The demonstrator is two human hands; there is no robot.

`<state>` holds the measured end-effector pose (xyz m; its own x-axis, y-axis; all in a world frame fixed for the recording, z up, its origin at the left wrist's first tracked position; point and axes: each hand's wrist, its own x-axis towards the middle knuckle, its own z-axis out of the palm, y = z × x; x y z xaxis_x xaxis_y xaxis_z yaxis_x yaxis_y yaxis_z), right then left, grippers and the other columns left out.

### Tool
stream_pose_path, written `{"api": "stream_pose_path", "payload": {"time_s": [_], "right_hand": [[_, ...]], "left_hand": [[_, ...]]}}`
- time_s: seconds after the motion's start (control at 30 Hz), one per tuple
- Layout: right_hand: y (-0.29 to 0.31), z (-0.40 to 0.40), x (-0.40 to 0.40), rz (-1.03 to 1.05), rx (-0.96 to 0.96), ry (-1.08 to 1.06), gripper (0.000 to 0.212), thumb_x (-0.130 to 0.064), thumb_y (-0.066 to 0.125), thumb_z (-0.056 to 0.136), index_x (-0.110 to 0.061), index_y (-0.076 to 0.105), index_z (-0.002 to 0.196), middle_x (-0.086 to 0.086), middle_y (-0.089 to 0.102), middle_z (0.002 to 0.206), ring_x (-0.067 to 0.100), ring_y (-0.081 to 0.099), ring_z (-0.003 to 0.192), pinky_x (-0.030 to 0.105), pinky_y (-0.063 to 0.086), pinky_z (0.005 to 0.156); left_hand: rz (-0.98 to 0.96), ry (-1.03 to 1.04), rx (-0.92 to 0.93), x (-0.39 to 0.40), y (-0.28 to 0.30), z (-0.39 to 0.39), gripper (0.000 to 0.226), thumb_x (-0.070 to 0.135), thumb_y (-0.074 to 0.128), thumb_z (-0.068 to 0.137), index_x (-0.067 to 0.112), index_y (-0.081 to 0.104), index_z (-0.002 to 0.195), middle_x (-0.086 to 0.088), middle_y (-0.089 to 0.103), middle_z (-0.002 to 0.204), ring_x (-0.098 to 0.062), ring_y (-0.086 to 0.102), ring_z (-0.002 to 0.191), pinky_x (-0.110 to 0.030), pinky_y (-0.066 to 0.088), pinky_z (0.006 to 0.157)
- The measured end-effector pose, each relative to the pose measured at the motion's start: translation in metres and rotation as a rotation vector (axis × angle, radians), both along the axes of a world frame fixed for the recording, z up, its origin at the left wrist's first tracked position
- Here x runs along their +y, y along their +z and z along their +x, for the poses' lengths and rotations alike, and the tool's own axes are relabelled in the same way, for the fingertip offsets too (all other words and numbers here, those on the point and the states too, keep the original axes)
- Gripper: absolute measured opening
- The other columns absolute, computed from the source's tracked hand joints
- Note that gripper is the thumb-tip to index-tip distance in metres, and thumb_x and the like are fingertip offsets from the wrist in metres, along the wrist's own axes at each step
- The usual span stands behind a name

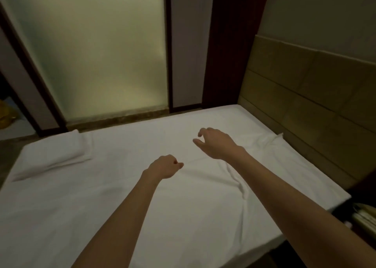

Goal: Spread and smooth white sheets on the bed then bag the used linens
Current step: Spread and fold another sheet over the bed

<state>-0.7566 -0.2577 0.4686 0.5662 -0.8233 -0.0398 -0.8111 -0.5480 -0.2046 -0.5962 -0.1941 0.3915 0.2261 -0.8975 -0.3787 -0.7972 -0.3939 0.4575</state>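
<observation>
Head view, both bare forearms stretched out over the bed.

White cotton sheet [126, 196] covers the whole mattress, edge to edge as far as visible. Mostly flat on the left and centre. Creases run from the right-hand area near the headboard down toward the near right corner; one long fold ridge sits under and just right of the right forearm. A faint straight crease line runs across the middle between the two hands.

Left hand [164, 166]: fingers curled into a loose fist, thumb tip pressed against the index finger, right at the sheet surface. Looks like a pinch on a small bit of the sheet, but blur makes it hard to confirm; cannot tell if fabric is actually between the fingers.

Right hand [213, 143]: farther out over the bed, palm down, fingers bent claw-like and spread apart, thumb out to the side. Holds nothing. Whether it touches the sheet can't be told.

White folded cloth bundle [50, 155] lies on the far left corner of the bed, on top of the sheet.

Tan padded panel headboard [305, 96] on the right side. Frosted glass panel [97, 53] in a dark wooden frame beyond the far edge of the bed. Yellow object [5, 115] at far left on the floor, too blurred to identify.
</observation>
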Motion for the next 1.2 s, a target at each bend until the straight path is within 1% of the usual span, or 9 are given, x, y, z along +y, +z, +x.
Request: {"api": "stream_pose_path", "payload": {"time_s": [0.13,0.23,0.43,0.53,0.67,0.83,0.97,1.1,1.2], "right_hand": [[-0.015,-0.056,-0.027,0.009,-0.001,-0.068,0.047,-0.043,0.037,0.101,-0.013,0.043,0.136,0.009,0.05,0.135,0.027,0.051,0.117,0.04,0.043,0.093],[-0.043,-0.092,-0.044,0.08,0.045,-0.141,0.048,-0.044,0.036,0.101,-0.012,0.042,0.137,0.011,0.049,0.135,0.029,0.048,0.12,0.04,0.041,0.095],[-0.095,-0.144,-0.078,0.179,0.162,-0.277,0.049,-0.045,0.035,0.101,-0.011,0.042,0.136,0.01,0.049,0.135,0.03,0.047,0.121,0.042,0.039,0.098],[-0.109,-0.161,-0.103,0.208,0.151,-0.33,0.048,-0.044,0.036,0.101,-0.011,0.043,0.135,0.01,0.049,0.136,0.03,0.047,0.122,0.042,0.037,0.099],[-0.116,-0.173,-0.141,0.246,0.156,-0.335,0.049,-0.045,0.035,0.101,-0.011,0.041,0.136,0.01,0.048,0.137,0.03,0.046,0.123,0.042,0.038,0.099],[-0.118,-0.188,-0.214,0.244,0.093,-0.293,0.047,-0.043,0.036,0.101,-0.01,0.042,0.135,0.011,0.049,0.135,0.03,0.047,0.121,0.042,0.04,0.096],[-0.133,-0.207,-0.279,0.252,0.045,-0.236,0.046,-0.041,0.038,0.101,-0.01,0.043,0.134,0.011,0.049,0.133,0.029,0.049,0.118,0.04,0.041,0.093],[-0.167,-0.23,-0.338,0.308,0.019,-0.177,0.046,-0.041,0.039,0.101,-0.01,0.043,0.135,0.011,0.048,0.134,0.029,0.05,0.117,0.04,0.042,0.093],[-0.21,-0.244,-0.369,0.391,0.011,-0.159,0.046,-0.04,0.04,0.101,-0.01,0.042,0.135,0.011,0.047,0.135,0.029,0.051,0.117,0.039,0.043,0.093]], "left_hand": [[0.072,-0.055,-0.006,-0.04,-0.014,-0.041,0.044,0.043,0.044,0.1,0.008,0.058,0.123,-0.009,0.064,0.119,-0.025,0.059,0.108,-0.035,0.045,0.094],[0.075,-0.127,-0.012,-0.08,-0.013,-0.066,0.044,0.042,0.044,0.1,0.007,0.061,0.12,-0.009,0.065,0.119,-0.025,0.059,0.107,-0.031,0.044,0.089],[-0.034,-0.263,0.021,-0.186,0.007,-0.114,0.044,0.039,0.043,0.101,0.005,0.06,0.123,-0.01,0.065,0.118,-0.025,0.059,0.105,-0.029,0.043,0.085],[-0.117,-0.297,0.039,-0.232,0.012,-0.138,0.041,0.039,0.045,0.101,0.007,0.062,0.118,-0.008,0.067,0.113,-0.024,0.06,0.101,-0.031,0.045,0.086],[-0.131,-0.319,0.054,-0.262,-0.004,-0.16,0.039,0.038,0.046,0.1,0.008,0.064,0.115,-0.007,0.069,0.107,-0.024,0.063,0.097,-0.037,0.05,0.09],[0.047,-0.258,0.041,-0.291,-0.068,-0.172,0.042,0.039,0.046,0.099,0.005,0.065,0.111,-0.012,0.069,0.107,-0.028,0.064,0.099,-0.042,0.05,0.094],[0.184,-0.142,0.055,-0.312,-0.136,-0.195,0.041,0.04,0.047,0.099,0.005,0.063,0.114,-0.012,0.067,0.115,-0.029,0.061,0.106,-0.038,0.047,0.095],[0.318,-0.011,0.088,-0.325,-0.202,-0.237,0.045,0.04,0.047,0.099,0.004,0.058,0.125,-0.015,0.06,0.129,-0.031,0.055,0.118,-0.034,0.043,0.097],[0.356,0.163,0.193,-0.338,-0.246,-0.26,0.048,0.038,0.049,0.098,0.002,0.053,0.13,-0.015,0.056,0.133,-0.03,0.052,0.123,-0.031,0.04,0.098]]}}
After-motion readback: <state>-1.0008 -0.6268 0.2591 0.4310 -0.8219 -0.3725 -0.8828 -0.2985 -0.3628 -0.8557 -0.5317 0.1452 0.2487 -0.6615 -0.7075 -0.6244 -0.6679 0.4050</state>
